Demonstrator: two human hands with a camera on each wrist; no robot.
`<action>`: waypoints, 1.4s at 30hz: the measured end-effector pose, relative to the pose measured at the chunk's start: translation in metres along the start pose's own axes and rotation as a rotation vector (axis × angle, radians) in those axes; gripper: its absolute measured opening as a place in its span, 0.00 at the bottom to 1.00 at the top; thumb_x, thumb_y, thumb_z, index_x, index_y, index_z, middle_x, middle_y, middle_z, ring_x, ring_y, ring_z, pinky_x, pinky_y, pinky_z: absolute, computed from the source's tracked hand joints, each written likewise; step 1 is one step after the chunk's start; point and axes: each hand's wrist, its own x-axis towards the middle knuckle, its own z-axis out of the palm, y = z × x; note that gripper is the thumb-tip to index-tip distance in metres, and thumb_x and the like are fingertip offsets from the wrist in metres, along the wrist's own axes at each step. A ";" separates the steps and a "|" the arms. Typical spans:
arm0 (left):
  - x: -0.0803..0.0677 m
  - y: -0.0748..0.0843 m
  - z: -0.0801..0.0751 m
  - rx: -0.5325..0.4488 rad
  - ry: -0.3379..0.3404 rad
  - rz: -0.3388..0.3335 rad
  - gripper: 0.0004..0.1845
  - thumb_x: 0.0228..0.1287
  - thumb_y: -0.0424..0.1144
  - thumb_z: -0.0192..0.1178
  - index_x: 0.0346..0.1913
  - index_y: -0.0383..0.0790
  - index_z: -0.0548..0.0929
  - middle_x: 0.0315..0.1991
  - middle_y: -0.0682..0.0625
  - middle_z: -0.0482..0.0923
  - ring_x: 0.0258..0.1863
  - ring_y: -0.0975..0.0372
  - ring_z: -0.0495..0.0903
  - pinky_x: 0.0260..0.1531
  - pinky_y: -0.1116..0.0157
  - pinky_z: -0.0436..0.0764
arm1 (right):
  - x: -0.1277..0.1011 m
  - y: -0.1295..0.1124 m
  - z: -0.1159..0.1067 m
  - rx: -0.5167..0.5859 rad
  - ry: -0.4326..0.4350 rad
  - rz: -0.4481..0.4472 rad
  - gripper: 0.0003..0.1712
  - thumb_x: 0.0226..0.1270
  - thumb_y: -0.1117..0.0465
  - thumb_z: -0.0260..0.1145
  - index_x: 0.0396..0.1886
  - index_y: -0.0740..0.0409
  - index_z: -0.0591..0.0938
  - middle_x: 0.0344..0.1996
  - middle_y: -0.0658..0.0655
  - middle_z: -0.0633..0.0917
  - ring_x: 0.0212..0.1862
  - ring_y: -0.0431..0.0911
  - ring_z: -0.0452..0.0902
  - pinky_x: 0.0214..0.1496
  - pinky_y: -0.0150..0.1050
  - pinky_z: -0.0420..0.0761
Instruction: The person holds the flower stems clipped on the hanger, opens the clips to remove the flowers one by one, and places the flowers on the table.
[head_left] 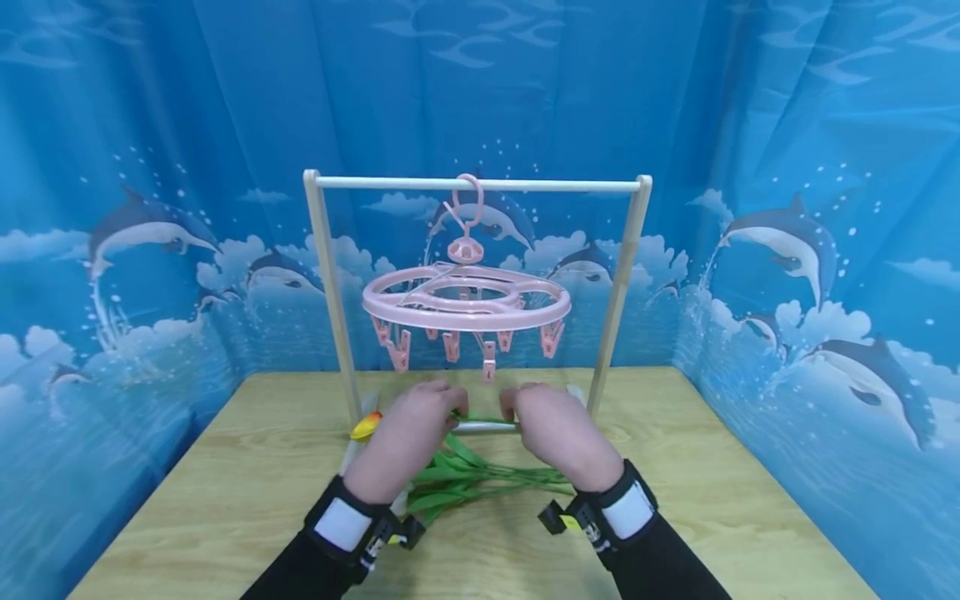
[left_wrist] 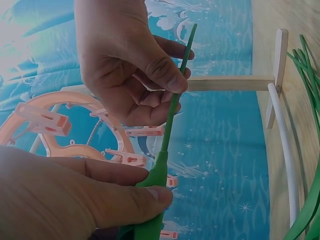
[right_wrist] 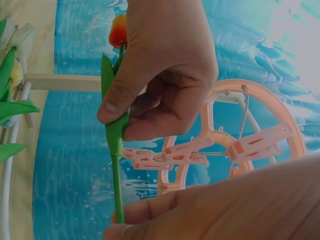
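Observation:
An artificial tulip (head_left: 366,426) with an orange-yellow bloom and green leaves is stretched sideways between my two hands. My left hand (head_left: 411,437) pinches its stem at the leaf base between thumb and fingers. Farther along the thin stem, toward its bare end, my right hand (head_left: 557,429) pinches it too. In the right wrist view the orange bloom (right_wrist: 118,31) shows beyond the left hand. More green stems and leaves (head_left: 487,479) lie on the table below my hands. White tulips (right_wrist: 22,40) appear at the left edge of the right wrist view.
A pink round clip hanger (head_left: 465,312) with several clothespins hangs by its hook above and behind my hands. The rack's white bar (head_left: 547,185) spans two wooden posts (head_left: 621,292) on the wooden table (head_left: 712,500). A blue dolphin curtain (head_left: 750,167) surrounds the table.

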 end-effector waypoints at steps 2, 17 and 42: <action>0.000 0.001 0.000 -0.007 -0.015 -0.006 0.09 0.66 0.35 0.78 0.41 0.53 0.89 0.36 0.60 0.85 0.37 0.67 0.83 0.37 0.71 0.83 | 0.000 0.001 0.001 0.004 -0.007 0.003 0.19 0.69 0.79 0.66 0.39 0.48 0.88 0.33 0.49 0.89 0.29 0.40 0.76 0.30 0.35 0.79; 0.000 0.000 0.003 -0.061 -0.078 -0.040 0.11 0.66 0.33 0.76 0.43 0.54 0.89 0.38 0.60 0.84 0.38 0.66 0.82 0.39 0.69 0.83 | 0.000 0.004 0.005 0.052 -0.057 -0.011 0.16 0.74 0.77 0.65 0.43 0.51 0.89 0.38 0.52 0.92 0.31 0.40 0.80 0.34 0.38 0.84; 0.005 -0.002 0.014 -0.090 -0.206 -0.067 0.12 0.68 0.31 0.73 0.47 0.53 0.89 0.41 0.56 0.86 0.37 0.65 0.82 0.37 0.67 0.84 | 0.005 0.007 0.018 0.055 -0.081 -0.011 0.15 0.74 0.74 0.66 0.33 0.49 0.83 0.24 0.45 0.83 0.25 0.41 0.72 0.28 0.35 0.75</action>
